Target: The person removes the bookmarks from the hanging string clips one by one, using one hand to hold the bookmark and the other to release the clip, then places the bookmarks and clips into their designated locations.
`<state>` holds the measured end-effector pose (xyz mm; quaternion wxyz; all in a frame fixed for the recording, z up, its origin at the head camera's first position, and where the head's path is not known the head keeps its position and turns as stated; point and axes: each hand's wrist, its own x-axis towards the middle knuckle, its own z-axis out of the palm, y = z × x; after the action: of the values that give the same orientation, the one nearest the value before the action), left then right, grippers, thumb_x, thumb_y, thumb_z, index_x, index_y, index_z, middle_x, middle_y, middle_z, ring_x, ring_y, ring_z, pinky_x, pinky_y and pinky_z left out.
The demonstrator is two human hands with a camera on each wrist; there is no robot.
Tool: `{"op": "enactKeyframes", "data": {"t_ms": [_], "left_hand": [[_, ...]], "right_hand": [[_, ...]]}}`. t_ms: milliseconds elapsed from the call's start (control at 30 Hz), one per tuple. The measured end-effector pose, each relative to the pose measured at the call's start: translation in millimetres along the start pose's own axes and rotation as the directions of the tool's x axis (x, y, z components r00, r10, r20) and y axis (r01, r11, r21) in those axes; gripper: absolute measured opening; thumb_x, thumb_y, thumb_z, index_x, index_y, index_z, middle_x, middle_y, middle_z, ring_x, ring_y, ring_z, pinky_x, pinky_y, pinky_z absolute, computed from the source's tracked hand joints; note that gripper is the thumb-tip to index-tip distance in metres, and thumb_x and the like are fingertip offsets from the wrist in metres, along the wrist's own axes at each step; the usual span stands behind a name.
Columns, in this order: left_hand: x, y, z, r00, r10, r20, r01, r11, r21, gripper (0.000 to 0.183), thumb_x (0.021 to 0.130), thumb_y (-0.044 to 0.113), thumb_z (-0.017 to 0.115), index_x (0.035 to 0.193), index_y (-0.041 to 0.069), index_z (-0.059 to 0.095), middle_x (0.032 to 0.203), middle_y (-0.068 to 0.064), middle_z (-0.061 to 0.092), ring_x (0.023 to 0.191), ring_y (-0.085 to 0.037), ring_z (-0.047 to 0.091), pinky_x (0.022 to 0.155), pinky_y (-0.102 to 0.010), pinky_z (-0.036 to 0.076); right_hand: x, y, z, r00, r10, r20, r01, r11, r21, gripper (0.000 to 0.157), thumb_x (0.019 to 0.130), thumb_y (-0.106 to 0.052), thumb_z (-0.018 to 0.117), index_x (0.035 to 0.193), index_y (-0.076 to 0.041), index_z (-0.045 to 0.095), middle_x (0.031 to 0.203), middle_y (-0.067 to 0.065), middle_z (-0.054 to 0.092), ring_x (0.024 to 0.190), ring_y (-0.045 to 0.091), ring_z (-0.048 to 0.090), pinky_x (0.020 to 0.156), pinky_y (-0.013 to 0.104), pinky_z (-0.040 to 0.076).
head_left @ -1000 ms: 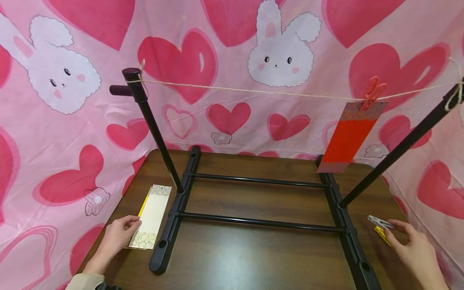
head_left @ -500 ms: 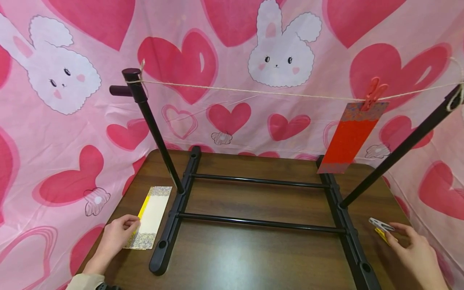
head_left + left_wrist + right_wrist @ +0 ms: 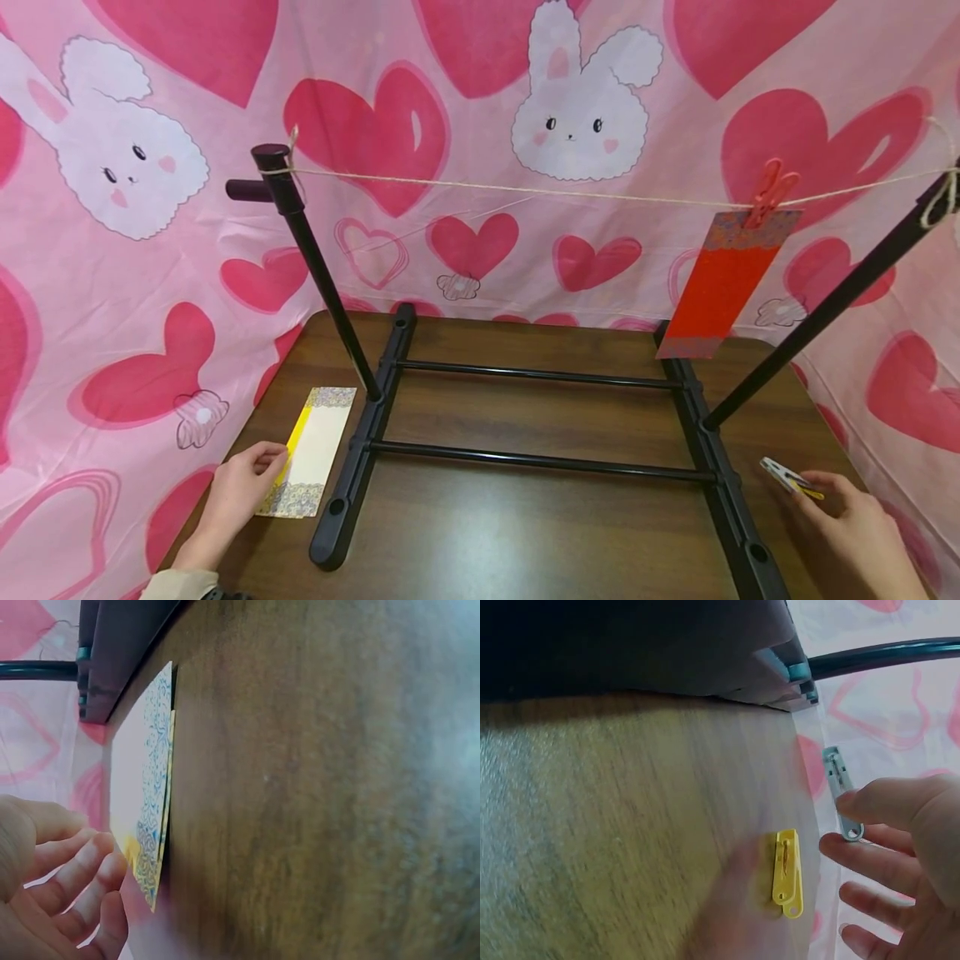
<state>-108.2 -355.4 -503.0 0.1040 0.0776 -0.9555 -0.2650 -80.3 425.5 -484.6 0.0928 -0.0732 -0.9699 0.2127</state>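
At the table's left side, my left hand (image 3: 242, 496) has its thumb and finger at the left edge of a small stack of paper strips. It seems to pinch that edge, though the contact is partly hidden. The top strip is a cream paper strip (image 3: 318, 446) with patterned ends, and a yellow strip (image 3: 298, 432) shows along its left side. At the right, my right hand (image 3: 855, 521) pinches a grey clothespin (image 3: 837, 776) between thumb and fingers, above the table. Beneath it a yellow clothespin (image 3: 785, 874) lies on the tabletop, mostly hidden in the head view.
A black frame stands on the brown table (image 3: 480, 533), with a left post (image 3: 326, 275) and a right post (image 3: 825, 308). String (image 3: 487, 188) stretches between them. A red clothespin (image 3: 771, 196) holds a red paper strip (image 3: 723, 287) on it. Pink heart-patterned cloth (image 3: 465, 125) surrounds the table.
The cream strip has shifted slightly, exposing more yellow along its left side. My right hand has tilted the grey clothespin, covering more of the yellow one. My left hand has barely moved.
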Motion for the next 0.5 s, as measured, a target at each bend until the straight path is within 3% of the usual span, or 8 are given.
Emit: {"op": "enactKeyframes", "data": {"t_ms": [167, 367, 500], "left_hand": [[0.9, 3.5, -1.5, 1.000, 0.011, -0.014, -0.011, 1.000, 0.001, 0.017, 0.086, 0.017, 0.067, 0.098, 0.005, 0.069, 0.083, -0.009, 0.068, 0.073, -0.022, 0.063, 0.064, -0.034, 0.051], [1.1, 8.3, -6.0, 0.998, 0.044, -0.043, -0.044, 0.999, 0.003, 0.015, 0.086, 0.016, 0.067, 0.097, 0.006, 0.069, 0.082, -0.008, 0.068, 0.072, -0.021, 0.063, 0.061, -0.031, 0.050], [0.6, 10.7, -7.8, 0.997, 0.051, -0.050, -0.051, 0.999, 0.000, 0.017, 0.086, 0.018, 0.067, 0.099, 0.006, 0.069, 0.084, -0.008, 0.069, 0.074, -0.022, 0.064, 0.062, -0.030, 0.050]], "right_hand": [[0, 7, 5.4, 0.995, -0.073, -0.063, 0.072, 0.997, -0.026, 0.035, 0.077, -0.026, 0.075, 0.100, -0.002, 0.064, 0.092, 0.030, 0.063, 0.077, 0.031, 0.057, 0.060, 0.030, 0.034], [2, 13, 9.1, 0.998, -0.070, -0.010, 0.069, 0.996, -0.056, 0.035, 0.077, -0.021, 0.075, 0.097, 0.005, 0.064, 0.090, 0.029, 0.063, 0.080, 0.047, 0.058, 0.061, 0.043, 0.041], [3, 17, 12.7, 0.997, -0.075, 0.001, 0.075, 0.994, -0.078, 0.037, 0.075, -0.022, 0.076, 0.097, 0.005, 0.062, 0.083, 0.022, 0.066, 0.071, 0.035, 0.062, 0.060, 0.046, 0.042]]}}
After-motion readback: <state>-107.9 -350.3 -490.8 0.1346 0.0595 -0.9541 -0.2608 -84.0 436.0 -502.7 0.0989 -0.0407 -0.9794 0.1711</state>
